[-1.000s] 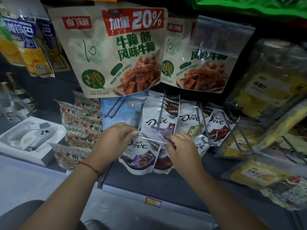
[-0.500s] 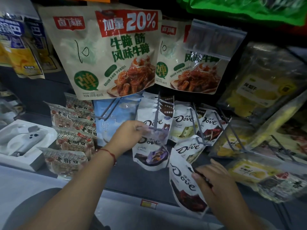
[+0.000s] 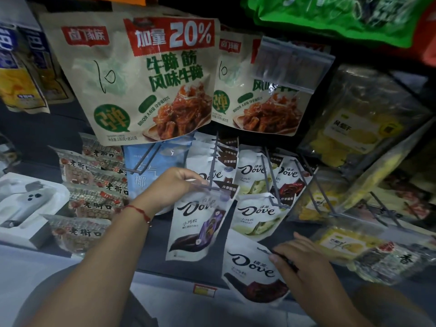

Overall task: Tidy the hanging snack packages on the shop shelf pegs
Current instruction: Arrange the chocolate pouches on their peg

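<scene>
Several white Dove chocolate pouches hang on grey wire pegs (image 3: 215, 161) in the middle row. My left hand (image 3: 175, 185) pinches the clear price-tag holder at the tip of the left Dove peg, just above a purple Dove pouch (image 3: 199, 228) that hangs there. My right hand (image 3: 304, 267) grips the top edge of a dark-red Dove pouch (image 3: 250, 270), held off the pegs, low and in front of the shelf edge. A green Dove pouch (image 3: 258, 215) hangs on the neighbouring peg (image 3: 271, 182).
Two big beige beef-tendon bags (image 3: 146, 79) hang above the Dove row. Red-printed snack packs (image 3: 94, 185) hang to the left, a blue pouch (image 3: 151, 171) behind my left hand, yellow dried-fruit bags (image 3: 358, 128) to the right. A white tray with a device (image 3: 26, 206) sits far left.
My right hand pulled the dark-red Dove pouch off the left peg and carried it down and to the right. My left hand stayed at the peg tip.
</scene>
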`<action>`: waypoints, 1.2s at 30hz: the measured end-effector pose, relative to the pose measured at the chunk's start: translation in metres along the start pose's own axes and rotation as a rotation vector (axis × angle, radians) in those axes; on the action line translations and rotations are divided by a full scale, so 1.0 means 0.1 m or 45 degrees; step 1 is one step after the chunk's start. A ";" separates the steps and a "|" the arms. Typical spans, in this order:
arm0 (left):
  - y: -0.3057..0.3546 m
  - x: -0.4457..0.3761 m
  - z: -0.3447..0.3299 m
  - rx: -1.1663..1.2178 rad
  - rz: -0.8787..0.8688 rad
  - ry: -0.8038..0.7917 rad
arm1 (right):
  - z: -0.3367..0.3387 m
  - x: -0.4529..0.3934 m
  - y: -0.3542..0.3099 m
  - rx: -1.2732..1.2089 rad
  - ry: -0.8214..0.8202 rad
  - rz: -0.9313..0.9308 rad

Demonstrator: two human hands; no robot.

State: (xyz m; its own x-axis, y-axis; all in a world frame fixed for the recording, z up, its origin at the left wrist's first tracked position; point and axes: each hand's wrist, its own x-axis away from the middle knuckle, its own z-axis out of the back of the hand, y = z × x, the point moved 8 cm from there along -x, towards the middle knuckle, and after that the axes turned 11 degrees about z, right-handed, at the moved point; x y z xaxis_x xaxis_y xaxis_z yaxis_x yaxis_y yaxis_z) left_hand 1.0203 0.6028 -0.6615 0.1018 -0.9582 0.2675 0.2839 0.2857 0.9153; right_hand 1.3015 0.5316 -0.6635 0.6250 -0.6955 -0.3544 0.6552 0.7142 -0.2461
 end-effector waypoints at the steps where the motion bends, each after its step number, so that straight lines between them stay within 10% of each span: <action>1: 0.01 0.00 0.01 -0.024 -0.006 0.021 | 0.00 -0.02 -0.01 -0.001 -0.006 0.010; 16: -0.15 -0.13 0.14 -0.169 -0.006 0.402 | 0.03 -0.29 0.16 -0.104 0.021 0.022; 21: 0.09 0.26 0.07 -0.828 -0.293 0.637 | 0.09 -0.30 0.33 -0.091 -0.034 0.083; 27: 0.39 1.04 0.05 -0.884 -0.617 1.084 | 0.14 -0.16 0.43 -0.030 -0.032 0.059; 36: 0.60 1.01 -1.41 -1.317 -0.879 0.536 | 0.19 0.00 0.62 -0.116 -0.032 0.015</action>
State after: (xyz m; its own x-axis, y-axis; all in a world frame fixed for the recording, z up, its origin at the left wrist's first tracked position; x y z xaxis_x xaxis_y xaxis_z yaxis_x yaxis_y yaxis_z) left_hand 1.1818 0.5257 -0.6224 -0.1233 -0.8864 -0.4462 0.9729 -0.1966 0.1217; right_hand 1.3502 0.5744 -0.6615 0.6435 -0.6882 -0.3350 0.6075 0.7255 -0.3235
